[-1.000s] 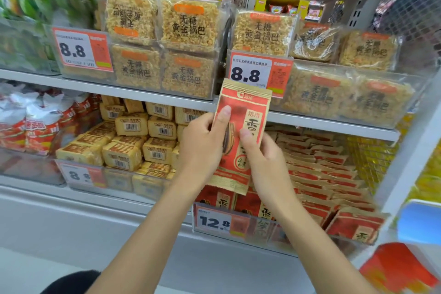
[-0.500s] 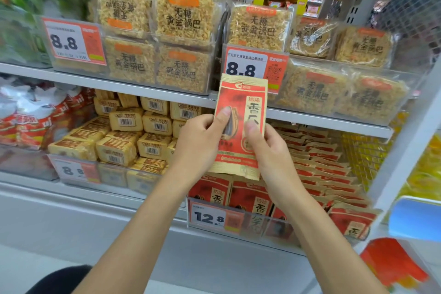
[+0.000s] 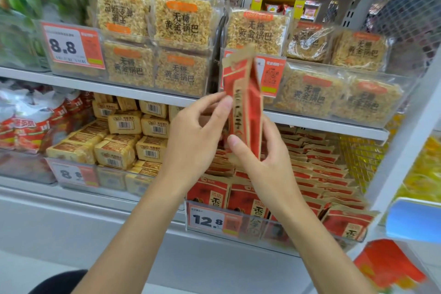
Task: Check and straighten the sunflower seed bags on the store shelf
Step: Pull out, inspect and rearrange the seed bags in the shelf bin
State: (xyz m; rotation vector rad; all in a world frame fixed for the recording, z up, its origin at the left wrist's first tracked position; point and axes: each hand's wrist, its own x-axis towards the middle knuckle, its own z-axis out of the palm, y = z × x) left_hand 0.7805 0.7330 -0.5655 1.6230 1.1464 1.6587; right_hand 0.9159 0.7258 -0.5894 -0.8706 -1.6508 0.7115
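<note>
A red and tan sunflower seed bag point(image 3: 245, 107) is held upright and turned nearly edge-on. It is raised in front of a shelf edge point(image 3: 334, 124) and an orange price tag point(image 3: 272, 74), above the rows of matching bags point(image 3: 317, 174) on the level below. Its left edge is pinched by the left hand point(image 3: 198, 136), and its lower part by the right hand point(image 3: 265, 167), with the thumb on the near face and the fingers behind. Both grips are thus closed on the bag. Rice cracker packs point(image 3: 181, 21) are stacked on the shelf behind. A slip is judged possible, since the slick packet is held by fingertips only. If dropped, it could knock the leaning rows below out of line.
</note>
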